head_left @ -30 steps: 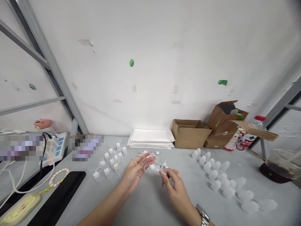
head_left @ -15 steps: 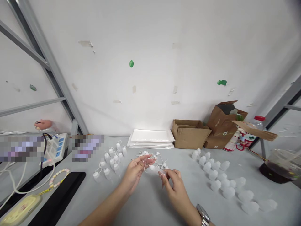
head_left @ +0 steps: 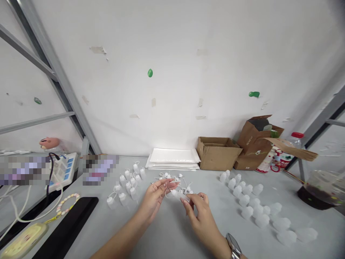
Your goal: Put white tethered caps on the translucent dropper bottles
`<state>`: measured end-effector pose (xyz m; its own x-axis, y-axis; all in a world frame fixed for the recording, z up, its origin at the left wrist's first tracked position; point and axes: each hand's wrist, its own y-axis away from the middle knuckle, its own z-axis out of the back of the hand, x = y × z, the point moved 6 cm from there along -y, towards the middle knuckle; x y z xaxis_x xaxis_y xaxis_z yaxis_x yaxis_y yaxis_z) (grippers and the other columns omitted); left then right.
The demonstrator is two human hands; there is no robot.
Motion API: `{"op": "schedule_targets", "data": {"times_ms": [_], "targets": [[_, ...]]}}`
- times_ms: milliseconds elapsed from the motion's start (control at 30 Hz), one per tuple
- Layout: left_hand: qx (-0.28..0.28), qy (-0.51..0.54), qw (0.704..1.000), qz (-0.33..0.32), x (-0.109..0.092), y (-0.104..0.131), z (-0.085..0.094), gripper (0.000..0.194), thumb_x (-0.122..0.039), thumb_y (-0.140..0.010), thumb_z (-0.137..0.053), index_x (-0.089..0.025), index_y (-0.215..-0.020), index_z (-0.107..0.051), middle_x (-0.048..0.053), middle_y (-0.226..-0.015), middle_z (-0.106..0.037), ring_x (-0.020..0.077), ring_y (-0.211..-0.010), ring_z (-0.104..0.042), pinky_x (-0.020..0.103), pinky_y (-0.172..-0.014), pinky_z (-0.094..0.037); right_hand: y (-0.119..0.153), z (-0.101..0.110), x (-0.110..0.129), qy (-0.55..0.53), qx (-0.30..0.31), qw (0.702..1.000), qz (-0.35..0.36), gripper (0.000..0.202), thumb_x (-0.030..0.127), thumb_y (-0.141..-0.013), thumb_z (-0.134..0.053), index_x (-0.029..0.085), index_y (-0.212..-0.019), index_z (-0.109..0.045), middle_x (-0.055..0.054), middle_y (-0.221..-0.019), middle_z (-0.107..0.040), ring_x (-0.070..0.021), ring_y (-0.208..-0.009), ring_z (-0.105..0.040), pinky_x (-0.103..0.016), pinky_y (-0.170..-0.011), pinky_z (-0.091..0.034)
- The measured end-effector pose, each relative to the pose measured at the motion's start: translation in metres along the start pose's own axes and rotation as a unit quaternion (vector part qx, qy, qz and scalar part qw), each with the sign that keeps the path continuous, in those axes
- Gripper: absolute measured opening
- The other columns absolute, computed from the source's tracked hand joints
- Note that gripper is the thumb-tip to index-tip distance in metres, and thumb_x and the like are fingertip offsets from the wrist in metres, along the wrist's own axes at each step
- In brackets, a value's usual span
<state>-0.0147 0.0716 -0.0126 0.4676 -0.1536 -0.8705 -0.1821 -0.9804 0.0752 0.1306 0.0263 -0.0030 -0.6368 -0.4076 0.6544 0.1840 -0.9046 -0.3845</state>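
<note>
Between my hands is a small translucent bottle (head_left: 176, 194) with a white looped cap at its left end. The fingers of my right hand (head_left: 198, 209) pinch its body from the right. My left hand (head_left: 157, 194) is closed at the cap end, its fingertips around the loop. Behind them lies a loose pile of white caps with loops (head_left: 185, 185). Several capped bottles (head_left: 122, 198) stand on the grey table to the left. Several translucent bottles without looped caps (head_left: 262, 220) are spread on the right.
White flat packs (head_left: 174, 157) are stacked by the wall, beside an open cardboard box (head_left: 219, 157) and a brown paper bag (head_left: 252, 149). A cup of dark liquid (head_left: 319, 192) stands far right. A black bar (head_left: 70, 225) and power strip (head_left: 64, 171) are left.
My right fingers have shifted very slightly left along the bottle. Otherwise both hands and the table items look the same.
</note>
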Motion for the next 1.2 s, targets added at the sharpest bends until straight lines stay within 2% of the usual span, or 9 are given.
{"op": "schedule_targets", "data": {"times_ms": [300,500,733,833,900,967,1033,1100,1200], "targets": [[-0.026,-0.048,0.998,-0.023,-0.003,0.006,-0.006,0.028,-0.035,-0.068,-0.064,-0.015,-0.089,-0.065,0.009,-0.084,-0.071,0.0248,-0.098,-0.060,0.037,-0.092,-0.036,0.001,0.001,0.005,0.029,-0.026,0.998,0.040,0.015,0.028,-0.087,-0.042,0.019,-0.082,-0.053,0.000,-0.063,-0.055,-0.0154,-0.061,-0.047,-0.034,-0.073,-0.034],[-0.033,-0.052,0.998,-0.015,0.003,0.006,-0.005,0.029,-0.037,-0.068,-0.065,-0.015,-0.088,-0.065,0.010,-0.086,-0.071,0.0251,-0.101,-0.058,0.038,-0.094,-0.036,0.000,-0.002,0.003,0.029,-0.022,0.999,0.024,0.017,0.027,-0.088,-0.040,0.018,-0.082,-0.054,-0.002,-0.064,-0.057,-0.0174,-0.064,-0.049,-0.034,-0.071,-0.038],[0.029,-0.159,0.985,-0.054,-0.002,0.005,-0.014,0.030,-0.037,-0.076,-0.055,-0.017,-0.098,-0.062,0.011,-0.105,-0.066,0.0250,-0.105,-0.056,0.040,-0.094,-0.037,-0.002,-0.004,0.001,0.003,0.038,0.998,0.049,0.024,0.023,-0.087,-0.042,0.023,-0.109,-0.051,-0.006,-0.097,-0.064,-0.0199,-0.086,-0.056,-0.039,-0.086,-0.037],[-0.001,-0.302,0.930,-0.211,-0.022,0.019,-0.016,0.032,-0.030,-0.079,-0.051,-0.021,-0.109,-0.058,0.009,-0.118,-0.058,0.0233,-0.114,-0.048,0.040,-0.099,-0.032,-0.008,0.000,-0.014,-0.019,0.011,1.000,0.001,0.022,0.030,-0.086,-0.043,0.021,-0.102,-0.055,-0.008,-0.096,-0.063,-0.0223,-0.091,-0.055,-0.037,-0.082,-0.041],[0.009,-0.397,0.854,-0.334,-0.033,0.035,-0.023,0.035,-0.022,-0.079,-0.051,-0.022,-0.113,-0.056,0.010,-0.121,-0.056,0.0237,-0.117,-0.045,0.041,-0.100,-0.030,-0.017,0.006,-0.023,-0.048,-0.022,0.998,-0.020,0.024,0.036,-0.085,-0.044,0.020,-0.096,-0.057,-0.009,-0.093,-0.061,-0.0221,-0.089,-0.055,-0.036,-0.079,-0.042],[0.065,-0.462,0.779,-0.418,-0.033,0.051,-0.032,0.039,-0.016,-0.078,-0.049,-0.021,-0.116,-0.053,0.012,-0.117,-0.058,0.0246,-0.113,-0.048,0.042,-0.096,-0.034,-0.030,0.013,-0.025,-0.056,-0.058,0.997,-0.003,0.027,0.042,-0.081,-0.049,0.019,-0.086,-0.061,-0.008,-0.089,-0.058,-0.0216,-0.085,-0.054,-0.035,-0.077,-0.043],[0.135,-0.504,0.718,-0.461,-0.025,0.064,-0.041,0.044,-0.014,-0.077,-0.048,-0.021,-0.120,-0.049,0.013,-0.112,-0.061,0.0247,-0.108,-0.052,0.041,-0.090,-0.039,-0.046,0.017,-0.023,-0.047,-0.086,0.995,-0.001,0.031,0.047,-0.077,-0.053,0.018,-0.084,-0.063,-0.005,-0.075,-0.054,-0.0189,-0.070,-0.052,-0.032,-0.066,-0.044],[0.192,-0.532,0.669,-0.482,-0.015,0.073,-0.047,0.047,-0.013,-0.076,-0.047,-0.020,-0.123,-0.047,0.014,-0.107,-0.063,0.0241,-0.103,-0.056,0.038,-0.086,-0.042,-0.061,0.010,-0.013,-0.043,-0.064,0.997,0.001,0.031,0.046,-0.076,-0.054,0.017,-0.082,-0.063,-0.001,-0.065,-0.050,-0.0160,-0.060,-0.048,-0.029,-0.059,-0.042],[0.224,-0.557,0.632,-0.490,-0.005,0.077,-0.050,0.045,-0.016,-0.075,-0.047,-0.020,-0.120,-0.050,0.013,-0.099,-0.067,0.0228,-0.092,-0.061,0.035,-0.077,-0.046,-0.079,-0.016,0.011,-0.025,-0.010,1.000,0.010,0.025,0.039,-0.078,-0.055,0.017,-0.069,-0.057,0.002,-0.061,-0.053,-0.0139,-0.059,-0.049,-0.027,-0.060,-0.037]]}}
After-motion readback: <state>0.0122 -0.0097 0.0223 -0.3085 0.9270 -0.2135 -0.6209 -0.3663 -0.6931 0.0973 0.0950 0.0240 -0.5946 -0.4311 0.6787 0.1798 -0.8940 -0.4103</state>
